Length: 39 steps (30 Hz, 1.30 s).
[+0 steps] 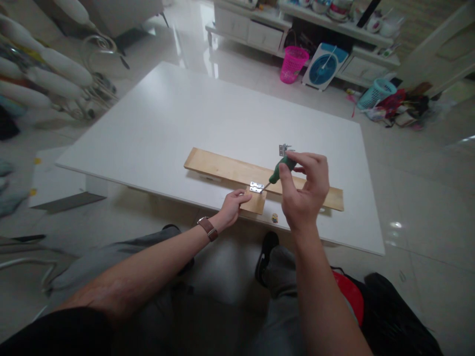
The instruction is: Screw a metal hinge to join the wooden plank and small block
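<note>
My left hand (232, 207) grips the left edge of a small wooden block (254, 203) near the table's front edge. A silver hinge (256, 187) spans the joint between this block and a long wooden board (226, 167) lying behind it. In my right hand (306, 190) is a green-handled screwdriver (281, 170), tilted, with its tip at the right side of the hinge. Whether the tip sits in a screw is too small to tell. Beyond the right hand lie another hinge (281, 150) and several screws (288, 147), partly hidden by the fingers.
The white table (166, 113) carries the work, and a small yellow figure sticker (274, 218) is at its front edge. Past the table stand a pink basket (293, 64), a blue fan (324, 68) and a light-blue basket (377, 94). A black bag (393, 311) is at lower right.
</note>
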Available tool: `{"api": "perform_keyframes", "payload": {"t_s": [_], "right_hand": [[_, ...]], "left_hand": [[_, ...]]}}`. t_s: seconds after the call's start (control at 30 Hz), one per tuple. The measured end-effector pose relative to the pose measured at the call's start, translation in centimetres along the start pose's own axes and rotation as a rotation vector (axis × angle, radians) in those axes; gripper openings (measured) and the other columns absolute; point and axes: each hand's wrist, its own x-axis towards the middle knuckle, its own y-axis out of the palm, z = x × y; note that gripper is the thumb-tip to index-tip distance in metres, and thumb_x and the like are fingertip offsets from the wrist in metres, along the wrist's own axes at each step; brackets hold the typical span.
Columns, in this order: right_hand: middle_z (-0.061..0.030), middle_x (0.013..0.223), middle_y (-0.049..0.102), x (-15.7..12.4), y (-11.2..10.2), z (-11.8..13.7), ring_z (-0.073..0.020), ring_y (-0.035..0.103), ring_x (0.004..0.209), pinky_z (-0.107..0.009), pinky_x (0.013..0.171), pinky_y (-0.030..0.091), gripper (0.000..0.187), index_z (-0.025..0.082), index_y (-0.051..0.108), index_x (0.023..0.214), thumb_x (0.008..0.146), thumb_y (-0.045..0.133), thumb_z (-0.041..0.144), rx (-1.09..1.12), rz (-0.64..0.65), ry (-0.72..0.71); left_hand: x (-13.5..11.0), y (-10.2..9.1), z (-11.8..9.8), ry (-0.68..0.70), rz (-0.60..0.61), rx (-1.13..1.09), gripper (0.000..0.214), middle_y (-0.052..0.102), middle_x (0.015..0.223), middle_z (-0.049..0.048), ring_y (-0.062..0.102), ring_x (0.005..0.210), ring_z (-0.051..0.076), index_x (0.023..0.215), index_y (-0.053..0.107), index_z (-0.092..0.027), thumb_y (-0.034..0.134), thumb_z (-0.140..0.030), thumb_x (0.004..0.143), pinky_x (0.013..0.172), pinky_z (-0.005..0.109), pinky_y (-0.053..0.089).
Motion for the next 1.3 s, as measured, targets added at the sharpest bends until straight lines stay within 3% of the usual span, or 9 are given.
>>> {"api": "perform_keyframes", "payload": {"t_s": [0.1, 0.3, 0.47, 0.7, 0.93, 1.13, 1.3], "right_hand": [[-0.003, 0.105, 0.068, 0.08, -0.05, -0.01, -0.0191, 0.069, 0.1, -0.038, 0.083, 0.062, 0.016, 0.027, 0.076, 0.114, 0.098, 0.072, 0.03, -0.027, -0.057, -0.013], [-0.0057, 0.12, 0.073, 0.07, -0.12, -0.11, -0.0223, 0.07, 0.113, -0.041, 0.089, 0.062, 0.029, 0.029, 0.072, 0.129, 0.104, 0.057, 0.024, 0.029, 0.039, -0.033], [-0.002, 0.104, 0.063, 0.06, -0.09, -0.22, -0.0189, 0.066, 0.098, -0.038, 0.084, 0.061, 0.018, 0.028, 0.077, 0.114, 0.096, 0.077, 0.028, -0.021, -0.052, -0.028], [-0.0065, 0.13, 0.072, -0.09, -0.24, -0.44, -0.0243, 0.069, 0.12, -0.045, 0.095, 0.062, 0.039, 0.033, 0.069, 0.139, 0.105, 0.053, 0.021, 0.041, 0.035, -0.044], [-0.0024, 0.105, 0.061, -0.03, -0.15, -0.29, -0.0189, 0.065, 0.099, -0.039, 0.085, 0.062, 0.015, 0.028, 0.076, 0.111, 0.097, 0.074, 0.032, -0.024, -0.045, 0.005], [-0.0072, 0.125, 0.071, 0.01, -0.42, -0.26, -0.0242, 0.068, 0.119, -0.046, 0.095, 0.063, 0.036, 0.029, 0.072, 0.133, 0.104, 0.052, 0.021, 0.01, 0.045, -0.033], [-0.0026, 0.107, 0.066, -0.01, -0.24, -0.33, -0.0197, 0.067, 0.102, -0.04, 0.088, 0.062, 0.02, 0.03, 0.077, 0.118, 0.099, 0.071, 0.025, -0.012, -0.032, -0.023]], "left_hand": [[-0.12, 0.08, -0.13, -0.002, -0.012, 0.006, 0.041, 0.075, 0.082, 0.0028, 0.067, 0.079, 0.02, 0.077, 0.075, -0.018, 0.102, -0.039, 0.054, 0.073, 0.031, 0.052], [-0.2, 0.16, -0.13, -0.012, -0.01, -0.004, 0.043, 0.075, 0.082, 0.0021, 0.068, 0.081, 0.021, 0.075, 0.073, -0.019, 0.103, -0.04, 0.053, 0.075, 0.032, 0.053], [-0.05, 0.16, -0.05, -0.005, -0.014, 0.007, 0.045, 0.075, 0.083, 0.0028, 0.067, 0.08, 0.02, 0.076, 0.074, -0.018, 0.103, -0.042, 0.051, 0.075, 0.032, 0.052], [-0.18, 0.24, -0.15, -0.018, -0.013, -0.017, 0.047, 0.075, 0.082, 0.0024, 0.067, 0.079, 0.02, 0.076, 0.074, -0.018, 0.104, -0.041, 0.049, 0.074, 0.033, 0.053], [-0.05, 0.08, 0.0, -0.004, -0.007, -0.004, 0.044, 0.076, 0.083, 0.0034, 0.068, 0.08, 0.02, 0.077, 0.075, -0.018, 0.103, -0.041, 0.053, 0.075, 0.032, 0.052], [-0.21, 0.26, -0.21, -0.01, -0.005, -0.018, 0.045, 0.076, 0.081, 0.0022, 0.068, 0.08, 0.02, 0.075, 0.075, -0.019, 0.104, -0.041, 0.05, 0.076, 0.033, 0.054], [-0.26, 0.29, -0.24, -0.018, -0.008, -0.016, 0.045, 0.075, 0.08, 0.0023, 0.067, 0.078, 0.019, 0.075, 0.075, -0.018, 0.104, -0.042, 0.05, 0.073, 0.032, 0.052]]}}
